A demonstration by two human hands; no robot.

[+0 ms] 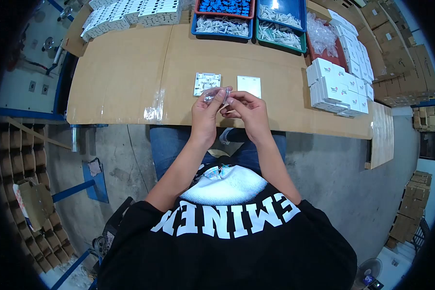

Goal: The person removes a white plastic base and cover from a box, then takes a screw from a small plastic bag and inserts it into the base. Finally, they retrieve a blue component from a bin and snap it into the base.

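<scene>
While both hands meet just above the tabletop's point(130, 72) near edge:
left hand point(205, 116): grip pinches small clear bag point(215, 94)
right hand point(246, 110): fingertips pinch same bag
behind: white plate point(207, 83), white cover point(249, 86)
far: trays point(249, 21)

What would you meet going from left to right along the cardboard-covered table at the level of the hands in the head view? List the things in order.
Bare cardboard tabletop → white square part with ribs → small clear packet pinched between the hands → plain white plate → stack of white boxes.
</scene>
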